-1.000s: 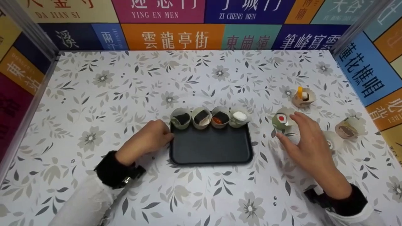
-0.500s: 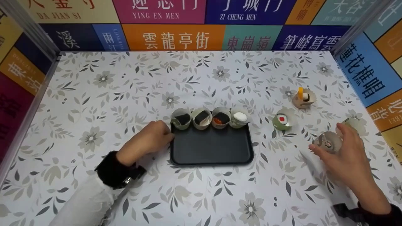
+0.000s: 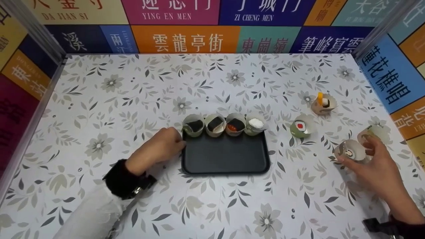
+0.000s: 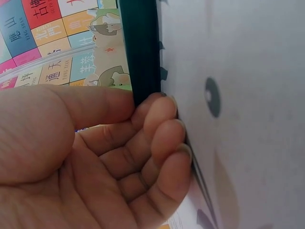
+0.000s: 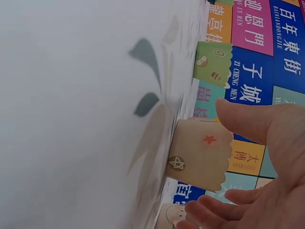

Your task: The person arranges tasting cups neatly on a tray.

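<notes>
At the left side of the black tray [image 3: 225,156], my left hand [image 3: 159,146] grips the rim. In the left wrist view its thumb [image 4: 102,102] lies against the tray wall [image 4: 140,52], fingers curled below. Along the tray's back edge stand several paper cups with sushi pieces, one of them a white-topped cup [image 3: 255,124]. On the right, my right hand [image 3: 380,166] is spread around a beige paper cup [image 3: 350,150] holding a small roll. The right wrist view shows small gaps between thumb, fingers and this cup [image 5: 200,152], which stands on the table.
A green cup [image 3: 300,127] with a red-centred roll stands right of the tray. Farther back is a brown cup [image 3: 322,104] with a yellow-topped piece. Another cup [image 3: 373,132], partly behind my right fingers, stands near the right wall. Printed panels [image 3: 186,39] enclose the patterned tabletop.
My right hand has moved right, from beside the green cup to around the beige cup with the roll. My left hand has stayed at the tray's rim.
</notes>
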Demonstrator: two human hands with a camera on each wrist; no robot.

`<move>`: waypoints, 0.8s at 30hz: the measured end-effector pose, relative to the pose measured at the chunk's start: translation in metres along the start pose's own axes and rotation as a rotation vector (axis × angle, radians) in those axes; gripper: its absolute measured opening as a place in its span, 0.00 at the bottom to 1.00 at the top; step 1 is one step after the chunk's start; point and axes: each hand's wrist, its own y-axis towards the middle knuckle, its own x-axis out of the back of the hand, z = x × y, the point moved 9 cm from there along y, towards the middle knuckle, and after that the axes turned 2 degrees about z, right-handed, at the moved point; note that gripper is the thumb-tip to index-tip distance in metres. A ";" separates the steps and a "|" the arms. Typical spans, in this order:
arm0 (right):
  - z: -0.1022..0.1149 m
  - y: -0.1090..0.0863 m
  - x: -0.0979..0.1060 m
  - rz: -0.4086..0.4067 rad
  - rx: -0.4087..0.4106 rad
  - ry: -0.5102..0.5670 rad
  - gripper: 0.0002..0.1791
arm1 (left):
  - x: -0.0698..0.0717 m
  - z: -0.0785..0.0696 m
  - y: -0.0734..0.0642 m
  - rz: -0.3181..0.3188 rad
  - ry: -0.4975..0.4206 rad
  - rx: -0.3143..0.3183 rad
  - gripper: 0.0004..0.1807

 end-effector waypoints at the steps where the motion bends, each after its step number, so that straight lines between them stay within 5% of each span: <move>1: -0.001 0.000 0.000 0.010 -0.006 -0.006 0.63 | 0.000 0.000 0.000 0.001 0.000 0.003 0.23; 24: -0.005 0.018 -0.010 0.122 0.025 0.011 0.65 | 0.000 -0.002 0.000 -0.013 0.015 -0.051 0.24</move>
